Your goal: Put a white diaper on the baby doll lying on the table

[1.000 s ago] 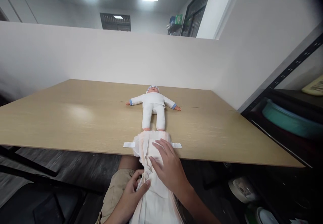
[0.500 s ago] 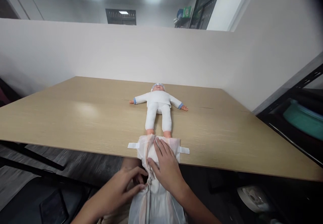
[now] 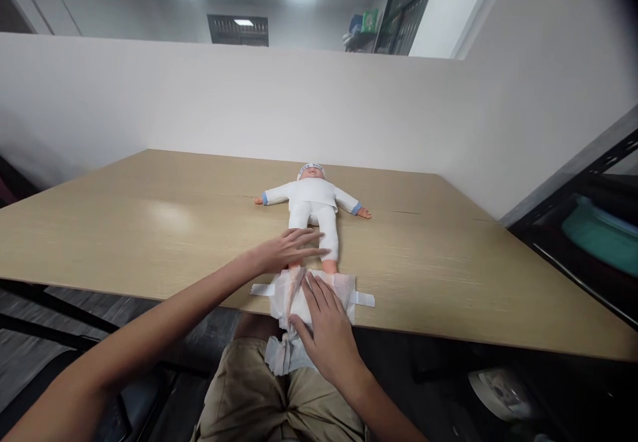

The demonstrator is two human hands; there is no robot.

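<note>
A white diaper lies across the near edge of the wooden table, its two white tabs stretched out flat to either side. The front part rests on the tabletop; the rest droops off the edge and bunches over the person's khaki shorts, so its lower end is crumpled and hard to read. The right hand lies on the diaper, palm down, fingers spread and flat rather than clenched, pressing the padding against the table; it covers much of the diaper's middle, and what lies beneath the palm is hidden.

Just beyond the diaper, a doll in a white suit with blue cuffs lies on its back, arms out to both sides, feet pointing toward the diaper and nearly touching its far edge. The left hand reaches in over the doll's legs, fingers extended and loose, holding nothing. It hides the doll's lower leg on that side, and whether the fingertips actually touch the leg or hover just above it cannot be told.

Behind the doll stands a plain white partition. To the right of the doll, well apart, a dark shelf is cut off by the frame, with a teal round object on it only partly seen.
</note>
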